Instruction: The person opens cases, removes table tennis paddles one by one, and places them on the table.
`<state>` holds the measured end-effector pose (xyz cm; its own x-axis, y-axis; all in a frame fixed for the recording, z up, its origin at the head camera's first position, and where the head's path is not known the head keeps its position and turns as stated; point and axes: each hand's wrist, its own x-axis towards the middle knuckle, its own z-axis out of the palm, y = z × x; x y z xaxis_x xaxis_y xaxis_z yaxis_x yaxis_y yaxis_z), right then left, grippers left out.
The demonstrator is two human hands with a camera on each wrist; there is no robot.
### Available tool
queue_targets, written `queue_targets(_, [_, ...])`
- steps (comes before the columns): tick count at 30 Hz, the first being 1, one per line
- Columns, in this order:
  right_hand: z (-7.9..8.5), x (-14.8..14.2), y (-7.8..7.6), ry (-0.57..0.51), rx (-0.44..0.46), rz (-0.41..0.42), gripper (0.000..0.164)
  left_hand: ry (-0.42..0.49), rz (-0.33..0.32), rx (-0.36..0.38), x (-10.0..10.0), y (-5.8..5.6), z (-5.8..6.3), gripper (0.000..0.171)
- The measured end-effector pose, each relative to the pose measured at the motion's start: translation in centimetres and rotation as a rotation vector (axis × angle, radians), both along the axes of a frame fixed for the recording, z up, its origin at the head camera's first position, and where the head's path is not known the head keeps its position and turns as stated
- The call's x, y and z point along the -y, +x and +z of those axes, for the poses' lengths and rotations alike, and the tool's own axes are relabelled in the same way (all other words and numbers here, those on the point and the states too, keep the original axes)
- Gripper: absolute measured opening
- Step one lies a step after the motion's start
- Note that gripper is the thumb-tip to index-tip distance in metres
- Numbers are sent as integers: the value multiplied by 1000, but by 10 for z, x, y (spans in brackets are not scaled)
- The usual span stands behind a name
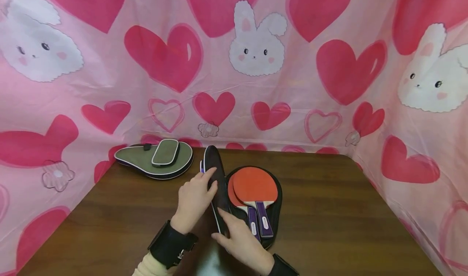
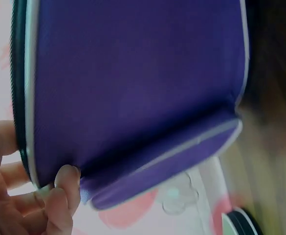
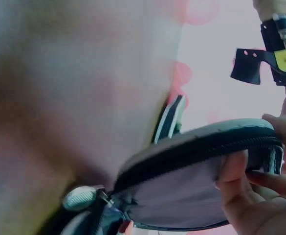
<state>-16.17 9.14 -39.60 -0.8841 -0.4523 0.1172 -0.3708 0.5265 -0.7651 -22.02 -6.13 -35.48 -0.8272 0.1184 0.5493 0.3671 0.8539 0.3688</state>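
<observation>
A table tennis bat case stands unfolded on the table, its lid raised nearly upright, dark inside and purple outside. Two red-orange table tennis bats with purple handles lie overlapping in its black right half. My left hand grips the lid's edge, thumb on the inner side and fingers on the purple outside. Lower along that lid, my right hand pinches the near edge between thumb and index finger. In the right wrist view, a zipper runs along the lid's rim.
A green bat case with a small front pocket and white piping lies at the table's back left. Pink cloth printed with hearts and rabbits hangs around the brown wooden table.
</observation>
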Motion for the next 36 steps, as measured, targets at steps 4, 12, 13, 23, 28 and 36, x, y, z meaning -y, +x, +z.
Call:
queue_targets(4, [-6, 5, 5, 167, -27, 90, 65, -8, 57, 82, 23, 3, -2, 23])
queue_targets(12, [-15, 13, 8, 373, -16, 165, 54, -30, 108, 304, 64, 8, -15, 37])
queue_targets(13, [-16, 14, 8, 389, -18, 167, 53, -36, 105, 328, 67, 8, -17, 40])
queue_targets(23, [-28, 30, 2, 505, -162, 244, 43, -111, 79, 510, 93, 0, -41, 43])
queue_targets(28, [-36, 36, -3, 535, -209, 312, 37, -128, 47, 566, 100, -4, -55, 41])
queue_targets(36, [-25, 28, -9, 437, -74, 284, 34, -167, 72, 554, 98, -7, -55, 37])
